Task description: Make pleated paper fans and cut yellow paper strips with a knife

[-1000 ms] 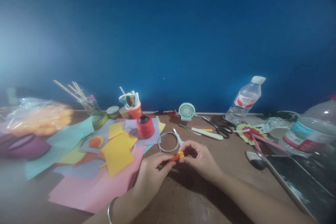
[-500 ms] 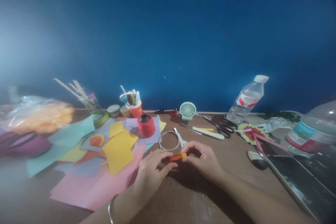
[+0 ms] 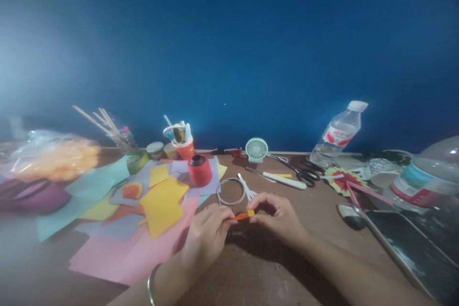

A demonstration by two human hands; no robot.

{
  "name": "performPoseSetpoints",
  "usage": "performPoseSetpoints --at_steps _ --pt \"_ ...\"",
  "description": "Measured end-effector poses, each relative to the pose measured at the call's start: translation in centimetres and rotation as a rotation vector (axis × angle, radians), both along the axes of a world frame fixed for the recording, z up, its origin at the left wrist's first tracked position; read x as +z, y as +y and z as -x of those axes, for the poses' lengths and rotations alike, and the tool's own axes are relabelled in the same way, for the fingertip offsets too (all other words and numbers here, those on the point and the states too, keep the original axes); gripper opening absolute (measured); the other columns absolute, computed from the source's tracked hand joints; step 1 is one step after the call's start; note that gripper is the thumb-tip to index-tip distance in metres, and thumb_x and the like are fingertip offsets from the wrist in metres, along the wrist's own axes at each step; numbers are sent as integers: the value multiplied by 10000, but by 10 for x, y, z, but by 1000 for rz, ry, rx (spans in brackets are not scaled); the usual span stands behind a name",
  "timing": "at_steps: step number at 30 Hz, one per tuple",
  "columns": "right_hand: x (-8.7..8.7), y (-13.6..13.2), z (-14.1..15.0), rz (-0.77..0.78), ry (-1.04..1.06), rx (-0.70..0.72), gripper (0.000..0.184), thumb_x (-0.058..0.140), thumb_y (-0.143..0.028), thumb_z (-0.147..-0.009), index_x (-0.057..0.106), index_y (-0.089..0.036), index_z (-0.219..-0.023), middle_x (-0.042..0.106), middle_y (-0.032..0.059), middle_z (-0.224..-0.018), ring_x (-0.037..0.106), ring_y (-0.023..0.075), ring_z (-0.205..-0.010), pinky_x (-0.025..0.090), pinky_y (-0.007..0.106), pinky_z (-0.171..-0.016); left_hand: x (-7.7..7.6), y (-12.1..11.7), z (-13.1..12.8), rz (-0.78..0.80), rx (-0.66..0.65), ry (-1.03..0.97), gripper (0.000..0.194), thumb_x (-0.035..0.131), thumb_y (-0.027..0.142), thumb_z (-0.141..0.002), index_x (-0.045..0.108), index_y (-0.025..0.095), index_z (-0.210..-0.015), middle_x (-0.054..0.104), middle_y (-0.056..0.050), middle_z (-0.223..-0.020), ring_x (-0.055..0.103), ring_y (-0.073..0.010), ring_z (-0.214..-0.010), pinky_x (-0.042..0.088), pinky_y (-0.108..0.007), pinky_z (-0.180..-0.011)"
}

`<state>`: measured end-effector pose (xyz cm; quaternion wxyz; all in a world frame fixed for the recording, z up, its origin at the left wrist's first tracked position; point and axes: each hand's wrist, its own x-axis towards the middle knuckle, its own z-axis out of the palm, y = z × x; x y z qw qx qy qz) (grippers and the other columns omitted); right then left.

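Note:
A small folded piece of orange and yellow paper (image 3: 244, 215) is stretched between my two hands, just above the brown table (image 3: 258, 277). My left hand (image 3: 210, 229) pinches its left end between thumb and fingers. At the yellow right end, my right hand (image 3: 279, 217) grips with thumb and index finger. Right behind my hands lie a coil of wire (image 3: 217, 192) and some white strips (image 3: 245, 185). Pink paper (image 3: 143, 260) and a yellow sheet (image 3: 163, 208) lie left of my left hand.
A red thread spool (image 3: 201, 172), a cup of pens (image 3: 185, 148) and a small fan (image 3: 256, 150) stand towards the wall. A white-handled knife (image 3: 287, 181) and scissors (image 3: 306, 177) lie right of centre. Bottles (image 3: 339, 131), a paper rosette (image 3: 342, 180) and a phone-like slab (image 3: 412, 244) are at right.
The fingers of my left hand have closed more tightly on the left end of the folded paper, with thumb and index drawn together. My right hand has hardly moved.

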<state>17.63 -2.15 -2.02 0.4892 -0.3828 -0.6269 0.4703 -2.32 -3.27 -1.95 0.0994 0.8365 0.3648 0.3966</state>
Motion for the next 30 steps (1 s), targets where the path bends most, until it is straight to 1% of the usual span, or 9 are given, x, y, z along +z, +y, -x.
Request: performPoseSetpoints --at_steps 6,9,12,16,18,20,23,26,30 --pt "0 0 -1 24 10 -22 130 709 -236 -654 628 -187 -743 651 2 -733 605 158 -711 476 274 -688 2 0 -2 104 26 -1 130 587 197 -807 579 191 -936 640 -44 -856 581 -159 -734 469 -275 -662" --pt "1 0 0 7 4 3 140 709 -267 -660 628 -182 -737 650 13 -739 603 164 -715 478 280 -689 3 1 -2 57 -36 -14 156 579 182 -814 604 199 -967 663 -47 -858 598 -166 -765 476 -283 -688" --pt "1 -1 1 -9 4 47 185 712 -282 -663 622 -186 -793 646 24 -791 601 168 -747 481 295 -716 4 2 -2 -38 -59 -40 88 583 133 -800 633 190 -846 659 -33 -731 594 -158 -688 469 -270 -624" --pt "1 -4 -1 -40 -61 149 595 788 -270 -564 529 -226 -1098 595 45 -1006 583 191 -882 466 324 -806 8 0 -3 -75 -73 -42 78 603 103 -772 621 175 -747 634 -25 -657 576 -146 -630 448 -253 -574" --pt "2 -6 -2 -105 -109 217 854 824 -273 -498 414 -244 -1246 543 65 -1110 556 212 -968 442 335 -857 9 -1 -3 -72 -88 -28 78 602 108 -775 613 173 -735 631 -24 -650 572 -144 -621 441 -254 -570" --pt "3 -6 -1 -201 -159 270 984 840 -290 -462 345 -244 -1311 505 84 -1173 521 234 -1041 406 348 -908 9 -2 -4 -61 -102 -13 78 602 110 -776 608 175 -734 632 -23 -654 574 -144 -627 438 -257 -578" --pt "4 -6 2 -313 -223 264 844 817 -322 -512 429 -233 -1257 533 86 -1139 514 234 -1045 388 346 -919 6 -2 -3 -41 -112 2 76 606 114 -772 607 177 -729 636 -25 -661 581 -149 -644 439 -261 -592" --pt "5 -6 3 -325 -241 204 521 752 -321 -628 551 -221 -1098 596 68 -1013 560 203 -943 426 316 -848 4 -2 -3 -39 -112 -3 75 610 120 -769 608 171 -714 639 -35 -664 588 -152 -650 444 -260 -595" --pt "6 -5 0 -328 -235 167 346 720 -296 -675 602 -210 -990 630 53 -925 587 180 -853 452 287 -769 4 -2 -3 -44 -102 -18 99 615 128 -767 602 163 -675 626 -31 -633 580 -140 -617 439 -246 -571"
